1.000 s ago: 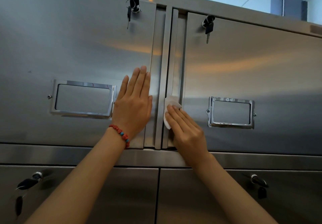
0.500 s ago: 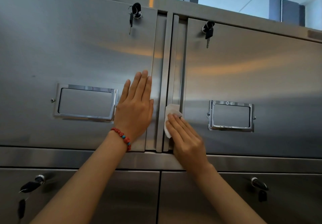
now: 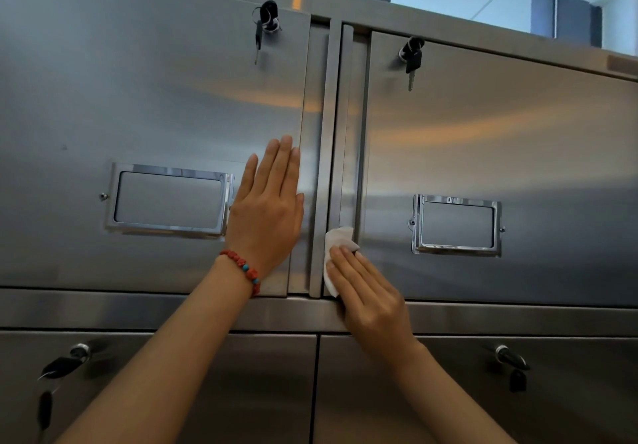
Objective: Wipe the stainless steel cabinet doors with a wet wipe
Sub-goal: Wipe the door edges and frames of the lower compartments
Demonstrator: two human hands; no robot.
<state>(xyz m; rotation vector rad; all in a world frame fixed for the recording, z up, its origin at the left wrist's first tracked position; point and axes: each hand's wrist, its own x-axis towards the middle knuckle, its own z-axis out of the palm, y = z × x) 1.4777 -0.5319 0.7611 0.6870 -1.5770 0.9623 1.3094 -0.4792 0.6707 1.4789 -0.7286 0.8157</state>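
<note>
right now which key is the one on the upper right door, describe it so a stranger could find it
Start at the upper right cabinet door, the one whose left edge the right hand presses the white wipe against. Look to its top left corner, above the chrome label frame. The key hangs there, with a stubby black head, unlike the upper left door's key, which hangs long and thin.

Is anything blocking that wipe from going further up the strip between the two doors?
Nothing visible does. The right hand presses the wipe low on the strip; above it is bare steel. The keys hang off to the side.
</note>
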